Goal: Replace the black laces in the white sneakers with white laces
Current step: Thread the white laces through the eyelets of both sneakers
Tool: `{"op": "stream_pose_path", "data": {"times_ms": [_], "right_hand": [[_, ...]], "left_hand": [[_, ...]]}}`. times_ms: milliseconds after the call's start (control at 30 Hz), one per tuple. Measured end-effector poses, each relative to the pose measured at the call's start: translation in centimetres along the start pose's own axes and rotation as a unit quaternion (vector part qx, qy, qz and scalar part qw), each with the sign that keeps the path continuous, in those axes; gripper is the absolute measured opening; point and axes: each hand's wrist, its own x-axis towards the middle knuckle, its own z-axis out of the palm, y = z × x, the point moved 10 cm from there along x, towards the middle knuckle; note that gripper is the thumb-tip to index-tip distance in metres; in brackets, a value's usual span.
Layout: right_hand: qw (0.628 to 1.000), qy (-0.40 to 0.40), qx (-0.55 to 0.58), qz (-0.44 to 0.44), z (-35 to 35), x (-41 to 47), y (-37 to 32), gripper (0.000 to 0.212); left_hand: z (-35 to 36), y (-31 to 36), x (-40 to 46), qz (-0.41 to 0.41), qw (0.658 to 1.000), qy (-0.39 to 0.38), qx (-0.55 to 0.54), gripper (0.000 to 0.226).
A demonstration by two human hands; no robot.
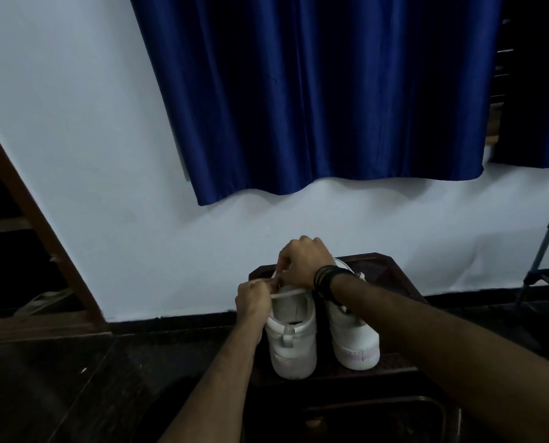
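Two white sneakers stand side by side, heels toward me, on a small dark table (394, 366). Over the left sneaker (294, 340) both hands work a white lace (290, 294). My left hand (254, 298) pinches one strand of the lace at the shoe's left side. My right hand (303, 262), with dark bands on the wrist, curls over the front of the same shoe and pinches the lace there. The right sneaker (353, 334) is partly hidden under my right forearm. No black lace is plainly visible.
A white wall (139, 219) stands just behind the table, with a blue curtain (314, 91) hanging above. A dark wooden frame (43, 228) leans at the left. A metal stand (541, 266) is at the right. The floor is dark.
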Motion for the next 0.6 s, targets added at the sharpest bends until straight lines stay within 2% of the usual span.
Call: {"op": "stream_pose_path", "data": {"times_ms": [100,167,367,600], "right_hand": [[0.991,-0.042,-0.123,0.034,1.1,-0.9,-0.2,0.042],[0.989,-0.041,-0.136,0.051,1.5,-1.4,-0.1,0.052],[0.988,-0.033,-0.122,0.084,1.9,-2.1,0.2,0.034],[0.984,-0.021,-0.17,0.055,1.9,-2.5,-1.6,0.031]], "left_hand": [[-0.2,-0.9,0.8,-0.017,1.0,0.021,0.008,0.024],[-0.1,-0.8,0.7,-0.011,0.999,0.02,0.025,0.024],[-0.3,0.1,-0.1,0.001,0.999,0.029,0.038,0.03],[-0.4,0.5,-0.3,0.021,0.997,0.037,0.064,0.021]]}}
